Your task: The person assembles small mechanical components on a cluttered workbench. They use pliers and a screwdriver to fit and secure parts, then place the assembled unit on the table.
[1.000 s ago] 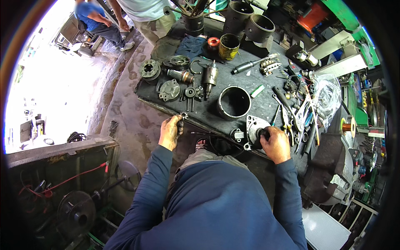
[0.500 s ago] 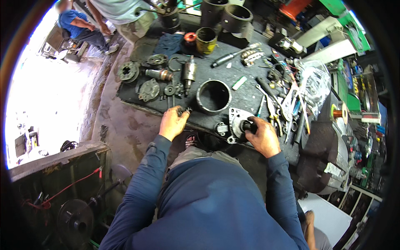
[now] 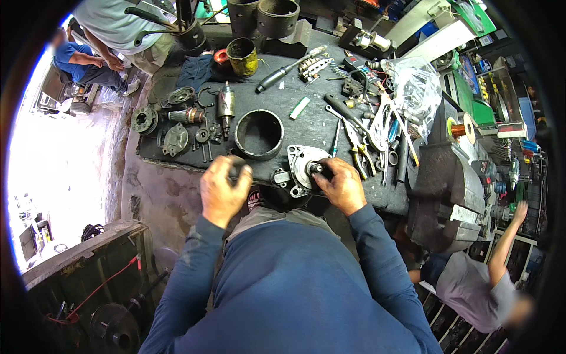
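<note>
My left hand point(image 3: 221, 190) is closed around a small dark metal part point(image 3: 236, 170) at the near edge of the black workbench point(image 3: 283, 94). My right hand point(image 3: 339, 184) grips a dark round piece sitting in a silver cast housing point(image 3: 298, 165) on the bench's near edge. A wide black metal ring point(image 3: 259, 134) stands just beyond both hands. Left of it lie a motor armature point(image 3: 225, 107), a round end plate point(image 3: 175, 140) and a few long bolts.
Pliers, wrenches and a clear plastic bag point(image 3: 417, 88) crowd the bench's right side. A large vise point(image 3: 442, 194) stands at the right. A yellow can point(image 3: 242, 55) and dark cylinders sit at the back. One person crouches lower right; two others stay at upper left.
My left hand has lifted from the bench edge toward me and turned, still holding the small part. The camera swung, and a crouching person came into view lower right.
</note>
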`<state>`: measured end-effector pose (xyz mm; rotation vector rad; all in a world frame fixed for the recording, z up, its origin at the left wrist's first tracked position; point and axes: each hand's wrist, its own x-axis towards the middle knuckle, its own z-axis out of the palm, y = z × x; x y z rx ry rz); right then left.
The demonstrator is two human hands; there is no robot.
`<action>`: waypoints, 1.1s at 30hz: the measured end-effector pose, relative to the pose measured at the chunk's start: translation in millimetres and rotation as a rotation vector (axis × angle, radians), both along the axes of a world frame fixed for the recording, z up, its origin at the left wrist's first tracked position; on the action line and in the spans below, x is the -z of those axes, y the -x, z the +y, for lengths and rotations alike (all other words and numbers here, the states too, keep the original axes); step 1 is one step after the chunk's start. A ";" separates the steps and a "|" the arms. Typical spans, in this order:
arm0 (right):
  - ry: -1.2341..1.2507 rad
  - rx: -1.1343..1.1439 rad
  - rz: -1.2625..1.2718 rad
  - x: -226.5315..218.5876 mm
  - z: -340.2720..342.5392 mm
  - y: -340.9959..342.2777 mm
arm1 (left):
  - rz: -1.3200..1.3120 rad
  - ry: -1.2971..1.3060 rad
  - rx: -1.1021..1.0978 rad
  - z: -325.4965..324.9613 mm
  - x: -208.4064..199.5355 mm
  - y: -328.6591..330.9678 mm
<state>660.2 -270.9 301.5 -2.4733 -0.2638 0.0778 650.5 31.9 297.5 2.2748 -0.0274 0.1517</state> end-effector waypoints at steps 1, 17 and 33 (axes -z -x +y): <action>0.046 -0.021 0.025 0.1 -0.8 -1.7 | -0.058 0.022 0.117 -12.3 -7.3 5.5; -0.115 -0.023 0.033 -48.1 -32.0 -20.0 | 0.172 -0.023 0.518 -100.9 13.4 -26.1; 0.007 -0.291 -0.124 -37.0 15.9 20.0 | 0.317 0.473 0.030 6.3 17.5 12.4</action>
